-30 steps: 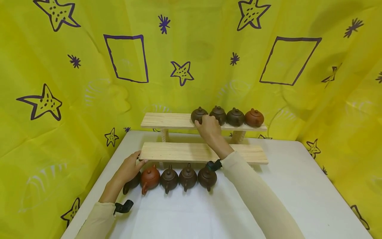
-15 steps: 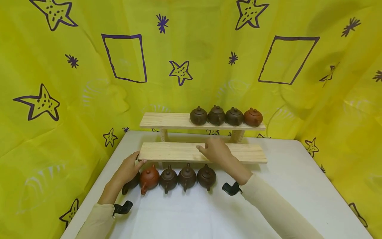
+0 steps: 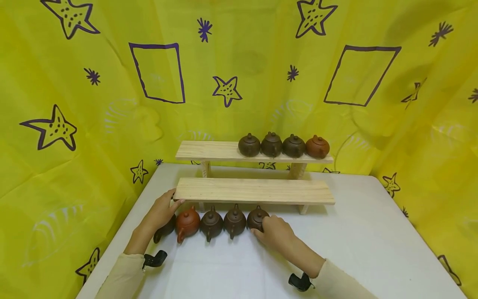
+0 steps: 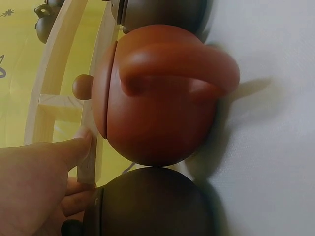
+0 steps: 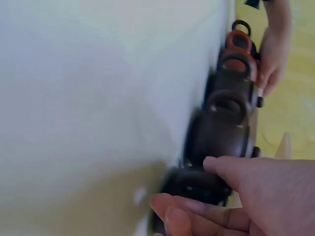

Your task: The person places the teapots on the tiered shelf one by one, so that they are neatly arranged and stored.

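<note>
My left hand [image 3: 160, 214] grips the left end of the wooden shelf's lower board [image 3: 254, 191]; in the left wrist view, thumb and fingers lie on either side of the board. Below it, a row of clay teapots stands on the table: a dark one partly behind my left hand, a reddish teapot [image 3: 188, 222], then brown ones. At the rightmost brown teapot [image 3: 257, 216] is my right hand [image 3: 278, 234]. The right wrist view, blurred, has its thumb and fingers apart around that teapot's handle side.
Several teapots stand along the right half of the upper board [image 3: 209, 149]: brown ones and a reddish teapot [image 3: 317, 147] at the end. Yellow patterned cloth [image 3: 239, 62] encloses the white table [image 3: 373, 241] at the back and sides.
My right hand has left the leftmost teapot on the upper board and come down past the lower board to the rightmost teapot on the table. The left hand stays put.
</note>
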`<state>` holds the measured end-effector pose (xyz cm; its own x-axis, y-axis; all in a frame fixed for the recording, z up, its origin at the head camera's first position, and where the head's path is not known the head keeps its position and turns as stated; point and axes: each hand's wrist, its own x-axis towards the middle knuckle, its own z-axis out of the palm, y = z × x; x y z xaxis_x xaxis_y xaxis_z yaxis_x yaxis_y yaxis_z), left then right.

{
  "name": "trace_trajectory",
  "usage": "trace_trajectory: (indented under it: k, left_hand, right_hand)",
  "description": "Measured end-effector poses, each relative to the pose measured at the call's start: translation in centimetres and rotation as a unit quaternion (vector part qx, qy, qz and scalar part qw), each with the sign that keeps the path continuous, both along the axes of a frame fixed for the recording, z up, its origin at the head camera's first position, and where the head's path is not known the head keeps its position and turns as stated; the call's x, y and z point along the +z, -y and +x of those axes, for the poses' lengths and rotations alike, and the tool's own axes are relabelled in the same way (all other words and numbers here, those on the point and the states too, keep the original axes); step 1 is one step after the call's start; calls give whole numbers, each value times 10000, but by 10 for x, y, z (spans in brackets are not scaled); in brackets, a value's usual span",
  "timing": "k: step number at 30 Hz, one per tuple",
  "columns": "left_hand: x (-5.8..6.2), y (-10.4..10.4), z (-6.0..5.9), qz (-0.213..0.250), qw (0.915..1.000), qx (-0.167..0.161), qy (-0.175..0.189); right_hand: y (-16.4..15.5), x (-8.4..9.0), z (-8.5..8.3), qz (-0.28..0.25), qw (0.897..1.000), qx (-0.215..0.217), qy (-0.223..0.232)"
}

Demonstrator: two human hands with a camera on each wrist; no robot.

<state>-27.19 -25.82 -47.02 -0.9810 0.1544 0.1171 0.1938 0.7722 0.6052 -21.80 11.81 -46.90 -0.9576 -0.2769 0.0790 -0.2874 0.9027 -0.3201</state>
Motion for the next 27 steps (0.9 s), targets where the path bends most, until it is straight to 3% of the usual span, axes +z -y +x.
trace_trajectory:
  k: [5, 27]
  left_hand:
    - [0, 0, -1, -35, 10000, -4, -12]
    - [0, 1, -2, -8, 10000, -18, -88]
  right_hand:
    - [-1, -9, 8, -123, 9998, -150, 109]
    - [-11, -12, 16, -739, 9963, -199, 397]
